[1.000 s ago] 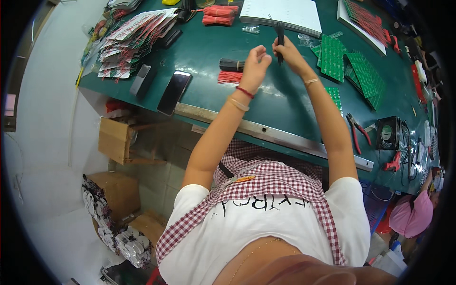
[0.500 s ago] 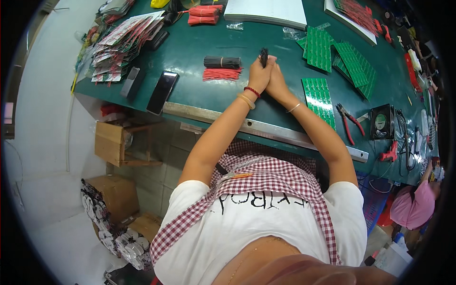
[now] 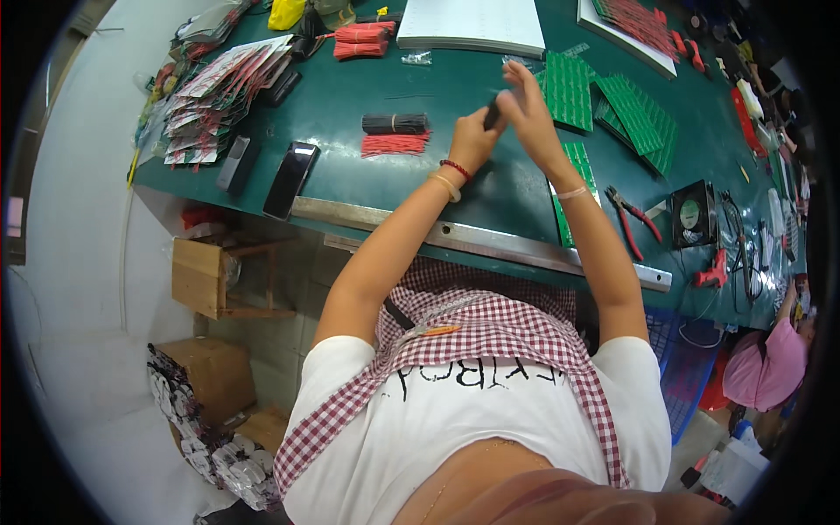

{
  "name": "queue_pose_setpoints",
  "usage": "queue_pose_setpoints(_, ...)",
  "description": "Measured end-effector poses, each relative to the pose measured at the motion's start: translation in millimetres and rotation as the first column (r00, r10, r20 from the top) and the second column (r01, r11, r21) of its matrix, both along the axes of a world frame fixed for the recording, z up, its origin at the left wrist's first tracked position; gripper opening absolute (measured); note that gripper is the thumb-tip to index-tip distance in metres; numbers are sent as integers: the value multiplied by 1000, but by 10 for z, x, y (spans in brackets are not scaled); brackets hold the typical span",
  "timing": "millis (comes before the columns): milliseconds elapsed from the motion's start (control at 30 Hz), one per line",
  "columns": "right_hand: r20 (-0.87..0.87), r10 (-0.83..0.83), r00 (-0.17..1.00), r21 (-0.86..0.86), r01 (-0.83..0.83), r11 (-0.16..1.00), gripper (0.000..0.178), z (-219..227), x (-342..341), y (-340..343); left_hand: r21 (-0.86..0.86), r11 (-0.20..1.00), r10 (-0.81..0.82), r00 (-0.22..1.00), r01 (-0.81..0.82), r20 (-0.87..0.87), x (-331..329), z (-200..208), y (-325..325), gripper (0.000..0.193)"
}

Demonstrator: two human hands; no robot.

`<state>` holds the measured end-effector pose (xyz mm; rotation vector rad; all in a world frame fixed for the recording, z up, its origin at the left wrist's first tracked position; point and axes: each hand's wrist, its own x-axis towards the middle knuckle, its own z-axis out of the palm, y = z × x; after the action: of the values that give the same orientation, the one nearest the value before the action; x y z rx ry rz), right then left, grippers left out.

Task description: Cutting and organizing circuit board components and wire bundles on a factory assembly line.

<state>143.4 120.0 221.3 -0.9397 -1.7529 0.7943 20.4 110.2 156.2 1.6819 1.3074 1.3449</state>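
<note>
My left hand (image 3: 473, 138) is closed around a small bundle of black wires (image 3: 493, 115), whose end pokes out above the fist. Beside it my right hand (image 3: 532, 114) is raised with fingers stretched, holding nothing that I can see. To the left, on the green table (image 3: 350, 179), lies a banded bundle of black wires (image 3: 394, 122) against a row of red wires (image 3: 395, 144). Green circuit boards (image 3: 569, 90) lie just beyond my right hand. Another green board (image 3: 579, 160) is partly hidden under my right forearm.
Red-handled cutters (image 3: 630, 225), a small black fan (image 3: 694, 214) and a red glue gun (image 3: 713, 269) lie at right. A phone (image 3: 290, 179) and wired white packets (image 3: 223, 101) sit at left. A metal bar (image 3: 507, 242) runs along the front edge. White sheets (image 3: 471, 24) are stacked at the back.
My hands were pressed together around the black wires. Now the right hand has come away, upward and to the right, with its fingers spread, while the left keeps the bundle. The whole view shifted slightly.
</note>
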Motion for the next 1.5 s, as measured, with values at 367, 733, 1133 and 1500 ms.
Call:
queue_pose_setpoints(367,867,-113,485,350,-433,831,30,173,-81,-689,-243,913,-395,569,327,-721,-635,735,-508,21)
queue_pose_setpoints(733,784,38,620,147,-245,958,4,43,-92,244,-145,931,-58,256,-336,-965,-2710,1073,-465,29)
queue_pose_setpoints(1133,892,135,431,55,-401,914,26,-649,-1376,920,-281,942,-333,592,181,-734,-2050,91,922,39)
queue_pose_setpoints(1500,729,235,643,52,-393,918,47,-702,-1071,1066,-281,951,-308,454,127,-836,-1919,93,871,51)
